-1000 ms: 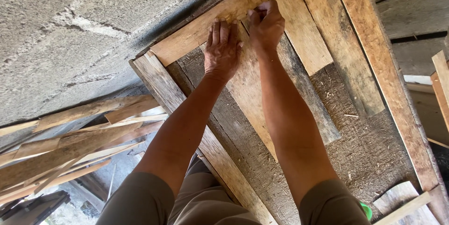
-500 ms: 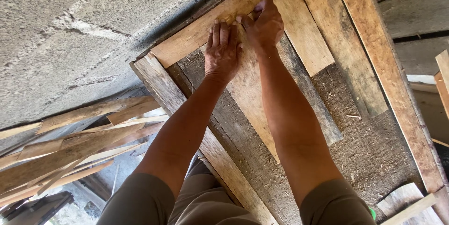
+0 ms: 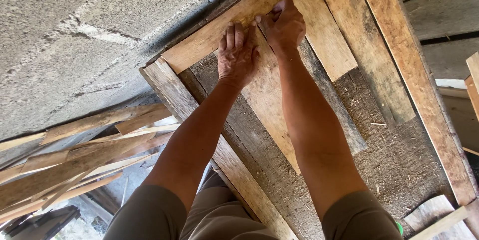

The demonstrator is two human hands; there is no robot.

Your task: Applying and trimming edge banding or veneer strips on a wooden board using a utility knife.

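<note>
My left hand (image 3: 237,53) lies flat, fingers together, on a light wooden plank (image 3: 272,113) that rests inside a rough wooden frame. Its fingertips reach the frame's top board (image 3: 209,40). Just to its right, my right hand (image 3: 285,24) is curled into a fist at the plank's far end, thumb and knuckles against the top board. Whether anything small sits inside the fist is hidden. Both forearms stretch out over the frame from the bottom of the view.
A second light plank (image 3: 327,35) and a grey slat (image 3: 332,115) lie beside the first, over a dark fibrous panel (image 3: 394,160). Frame side boards (image 3: 199,125) (image 3: 409,65) run left and right. Loose wood strips (image 3: 75,155) pile at left; a concrete surface (image 3: 75,35) lies beyond.
My right hand has shifted slightly along the plank's far end and its fingers have curled tighter. My left hand has stayed flat in the same place.
</note>
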